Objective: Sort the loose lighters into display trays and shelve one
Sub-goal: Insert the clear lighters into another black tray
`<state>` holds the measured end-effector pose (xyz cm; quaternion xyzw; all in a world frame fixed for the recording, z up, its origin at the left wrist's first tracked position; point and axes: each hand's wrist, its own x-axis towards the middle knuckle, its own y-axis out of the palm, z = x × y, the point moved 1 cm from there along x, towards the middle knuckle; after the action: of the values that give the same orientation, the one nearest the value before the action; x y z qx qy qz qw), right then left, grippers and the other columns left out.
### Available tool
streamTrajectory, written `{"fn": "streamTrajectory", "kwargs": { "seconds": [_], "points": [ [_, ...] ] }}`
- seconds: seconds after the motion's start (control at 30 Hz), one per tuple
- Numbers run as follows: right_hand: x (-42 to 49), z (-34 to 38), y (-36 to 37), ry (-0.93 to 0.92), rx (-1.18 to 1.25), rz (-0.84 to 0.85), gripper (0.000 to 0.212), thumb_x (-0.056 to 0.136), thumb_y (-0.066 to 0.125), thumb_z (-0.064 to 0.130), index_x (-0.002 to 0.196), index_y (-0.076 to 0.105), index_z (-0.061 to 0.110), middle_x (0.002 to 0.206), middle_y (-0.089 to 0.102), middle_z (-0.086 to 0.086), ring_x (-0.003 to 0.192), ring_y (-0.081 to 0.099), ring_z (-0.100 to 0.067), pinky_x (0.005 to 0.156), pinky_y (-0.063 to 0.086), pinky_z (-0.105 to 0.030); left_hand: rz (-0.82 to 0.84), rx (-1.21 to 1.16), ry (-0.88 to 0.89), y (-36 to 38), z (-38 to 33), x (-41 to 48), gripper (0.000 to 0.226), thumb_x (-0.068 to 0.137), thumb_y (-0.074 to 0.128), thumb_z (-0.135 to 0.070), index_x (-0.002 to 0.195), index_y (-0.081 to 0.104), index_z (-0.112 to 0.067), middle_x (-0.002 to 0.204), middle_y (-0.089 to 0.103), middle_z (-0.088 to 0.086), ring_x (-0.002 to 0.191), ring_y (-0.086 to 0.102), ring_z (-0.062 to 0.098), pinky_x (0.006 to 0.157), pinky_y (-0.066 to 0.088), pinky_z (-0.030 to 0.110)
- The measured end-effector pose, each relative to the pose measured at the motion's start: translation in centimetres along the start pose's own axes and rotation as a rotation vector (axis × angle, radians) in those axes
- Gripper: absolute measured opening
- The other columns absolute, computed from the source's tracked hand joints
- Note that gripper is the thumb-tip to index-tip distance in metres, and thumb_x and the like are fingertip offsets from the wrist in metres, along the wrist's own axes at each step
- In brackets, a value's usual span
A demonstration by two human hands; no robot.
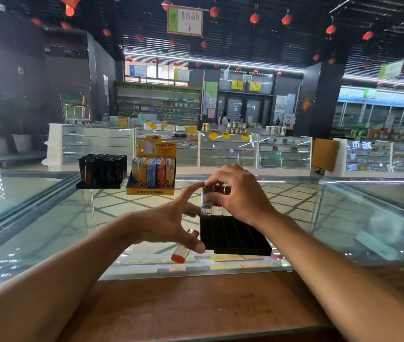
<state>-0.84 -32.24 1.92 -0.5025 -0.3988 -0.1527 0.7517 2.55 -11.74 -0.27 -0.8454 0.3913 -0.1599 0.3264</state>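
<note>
A black slotted display tray (238, 239) lies on the glass counter in front of me. A few lighters (214, 202) stand upright in its far left corner. My right hand (239, 193) curls over their tops and pinches one of them. My left hand (171, 224) is beside the tray's left edge. Its forefinger reaches up to the top of the standing lighters, while the lower fingers hold a clear lighter with red ends (183, 248), tilted.
At the far left of the counter stand a black tray full of dark lighters (102, 170) and a yellow display box of coloured lighters (152, 175). A wooden ledge (196, 304) runs along the counter's near edge. Shop counters and shelves fill the background.
</note>
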Motion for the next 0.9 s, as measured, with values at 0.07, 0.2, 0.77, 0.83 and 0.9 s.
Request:
{"fn": "streamTrajectory", "kwargs": {
  "seconds": [0.07, 0.2, 0.77, 0.83, 0.9],
  "points": [
    [-0.1, 0.0, 0.0, -0.008, -0.016, 0.008, 0.03, 0.076, 0.086, 0.03, 0.102, 0.074, 0.022, 0.101, 0.068, 0.004, 0.095, 0.057, -0.013, 0.083, 0.046, -0.029, 0.003, 0.008, -0.005, 0.1, -0.1, 0.0, 0.133, 0.07, 0.093, -0.025, 0.154, -0.005, -0.054, 0.157, 0.041, 0.006, 0.15, 0.028, 0.023, 0.11, 0.032, 0.038],
    [-0.7, 0.6, -0.4, 0.003, -0.031, 0.039, 0.033, 0.082, 0.082, 0.035, 0.11, 0.072, 0.02, 0.107, 0.067, 0.003, 0.101, 0.056, -0.014, 0.085, 0.044, -0.029, -0.028, 0.086, -0.022, 0.0, -1.1, -0.9, 0.143, 0.06, 0.089, -0.042, 0.157, -0.015, -0.046, 0.161, 0.032, 0.004, 0.149, 0.028, 0.022, 0.113, 0.033, 0.039],
    [-9.9, 4.7, -4.2, 0.263, -0.124, 0.482, 0.086, 0.097, 0.039, 0.068, 0.163, 0.004, 0.025, 0.17, -0.007, 0.007, 0.155, -0.009, -0.011, 0.127, 0.002, -0.035, -0.415, 0.072, -0.275, 3.3, -4.0, -9.0, 0.013, 0.088, 0.077, -0.012, 0.092, 0.067, -0.019, 0.097, 0.071, 0.005, 0.094, 0.067, 0.021, 0.087, 0.058, 0.039],
    [-9.9, 5.0, -4.4, 0.236, -0.114, 0.456, 0.083, 0.098, 0.042, 0.066, 0.162, 0.012, 0.023, 0.17, 0.004, 0.004, 0.156, 0.0, -0.013, 0.127, 0.009, -0.037, -0.502, -0.01, -0.251, 3.6, -3.8, -9.3, 0.019, 0.085, 0.076, -0.004, 0.092, 0.068, -0.02, 0.095, 0.071, 0.004, 0.092, 0.066, 0.02, 0.085, 0.056, 0.038],
    [-9.8, 5.7, -4.9, 0.197, -0.061, 0.397, 0.077, 0.097, 0.048, 0.063, 0.16, 0.025, 0.024, 0.167, 0.021, 0.002, 0.153, 0.014, -0.014, 0.123, 0.017, -0.035, -0.573, -0.133, -0.155, 4.0, -4.1, -9.5, 0.017, 0.086, 0.077, -0.004, 0.094, 0.073, -0.018, 0.093, 0.073, 0.002, 0.09, 0.066, 0.021, 0.076, 0.053, 0.034]
  ]
}}
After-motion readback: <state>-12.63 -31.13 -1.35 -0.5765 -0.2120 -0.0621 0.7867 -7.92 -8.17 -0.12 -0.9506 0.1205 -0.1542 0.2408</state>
